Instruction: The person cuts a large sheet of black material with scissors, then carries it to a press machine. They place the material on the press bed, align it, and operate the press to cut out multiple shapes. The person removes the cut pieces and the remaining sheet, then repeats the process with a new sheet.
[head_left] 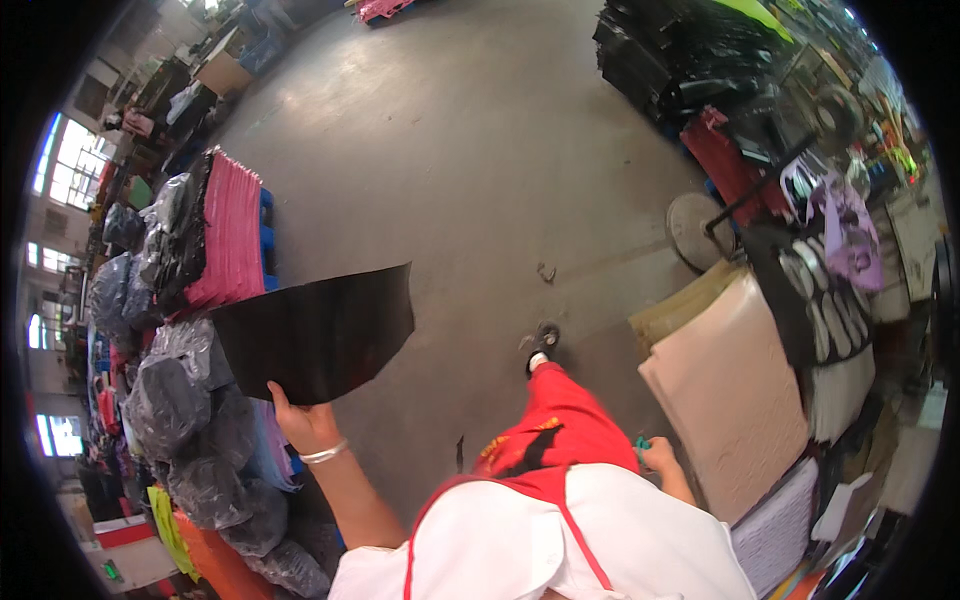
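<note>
My left hand (307,422), with a pale bracelet at its wrist, grips the lower edge of a large black sheet (320,330). The thumb lies on the upper face of the sheet, and the fingers are hidden beneath it. The sheet is held out to the left over the floor, thin and slightly bent. My right hand (658,455) hangs low beside my red trousers, its fingers closed around a small green object (641,442). What kind of object that is I cannot make out.
On the left stand a pink stack of sheets (232,225) and dark plastic-wrapped bundles (170,400). To the right are cream sheets (735,390), a round metal plate (690,225) and a tall black pile (680,60). Grey floor (450,150) stretches ahead, with a small scrap (546,272) on it.
</note>
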